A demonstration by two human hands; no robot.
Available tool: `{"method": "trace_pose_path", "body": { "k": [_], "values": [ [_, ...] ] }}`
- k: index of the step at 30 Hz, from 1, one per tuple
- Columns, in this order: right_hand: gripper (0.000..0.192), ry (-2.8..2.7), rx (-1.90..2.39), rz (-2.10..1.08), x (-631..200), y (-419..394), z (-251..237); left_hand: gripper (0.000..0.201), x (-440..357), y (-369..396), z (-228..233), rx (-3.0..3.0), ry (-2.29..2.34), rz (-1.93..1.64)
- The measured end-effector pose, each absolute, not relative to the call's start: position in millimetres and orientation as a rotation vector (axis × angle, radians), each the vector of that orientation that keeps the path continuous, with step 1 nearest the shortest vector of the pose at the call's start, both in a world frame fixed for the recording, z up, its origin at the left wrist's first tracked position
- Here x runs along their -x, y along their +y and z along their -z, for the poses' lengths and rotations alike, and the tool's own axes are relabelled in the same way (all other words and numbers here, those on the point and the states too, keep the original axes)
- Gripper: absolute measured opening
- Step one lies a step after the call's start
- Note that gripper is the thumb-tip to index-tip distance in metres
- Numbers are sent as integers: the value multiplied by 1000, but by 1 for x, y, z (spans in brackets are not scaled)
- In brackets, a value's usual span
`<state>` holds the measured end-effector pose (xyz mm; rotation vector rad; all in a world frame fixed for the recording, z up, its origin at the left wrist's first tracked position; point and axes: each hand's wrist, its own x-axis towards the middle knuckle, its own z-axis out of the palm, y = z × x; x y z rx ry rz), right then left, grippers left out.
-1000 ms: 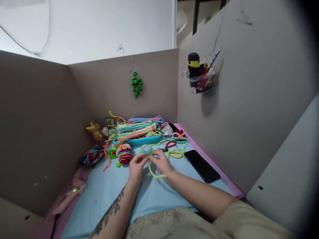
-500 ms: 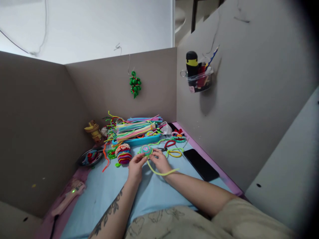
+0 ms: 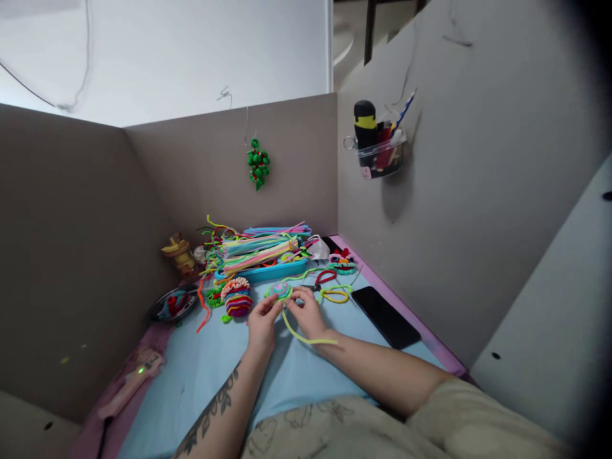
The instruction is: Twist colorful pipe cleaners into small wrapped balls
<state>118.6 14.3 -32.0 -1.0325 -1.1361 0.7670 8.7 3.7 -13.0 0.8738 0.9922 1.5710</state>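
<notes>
Between my two hands is a small round pipe-cleaner piece (image 3: pixel 280 290), coiled in green, turquoise and pink. My left hand (image 3: pixel 262 317) pinches its near left edge with thumb and fingers. On its right side my right hand (image 3: pixel 306 310) is closed on the same piece. A loose yellow pipe cleaner (image 3: pixel 299 336) trails from its underside and curves across my right wrist. Just beyond the right fingers lie scissors with red handles (image 3: pixel 326 276), partly hidden by the hand. To the left stands a striped, multicoloured pipe-cleaner figure (image 3: pixel 237 299).
Bundles of pipe cleaners (image 3: pixel 261 248) lie behind a blue tray (image 3: pixel 272 273). At right are a black phone (image 3: pixel 386 317) and a yellow loop (image 3: pixel 336 296). A dark bowl (image 3: pixel 174 302) and a pink glue gun (image 3: pixel 132 381) sit left. A plastic container (image 3: pixel 381 156) hangs on the right panel.
The round piece has tilted slightly between my fingers. The yellow tail has dropped a little lower along my right wrist. Both hands keep their hold.
</notes>
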Motion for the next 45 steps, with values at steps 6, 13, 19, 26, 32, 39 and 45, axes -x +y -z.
{"method": "trace_pose_path", "body": {
  "k": [6, 13, 19, 26, 32, 39, 45],
  "values": [
    [16, -1076, 962, -840, -118, 23, 40, 43, -10, 2, 11, -813, 974, -1536],
    [20, -971, 894, -990, -116, 25, 41, 45, -11, 3, 11, -752, 982, -1495],
    [24, -956, 894, -1033, -116, 24, 41, 47, -10, 4, 12, -688, 967, -1444],
    [21, -989, 1045, -960, -116, 27, 42, 44, -10, 5, 13, -777, 1011, -1524],
    [24, -936, 969, -1074, -117, 23, 38, 43, -10, 3, 12, -821, 1047, -1526],
    [27, -878, 848, -1218, -118, 22, 34, 44, -10, 3, 11, -860, 1054, -1522],
    [28, -889, 756, -1357, -119, 23, 30, 45, -10, 2, 9, -858, 1030, -1511]
  ]
}}
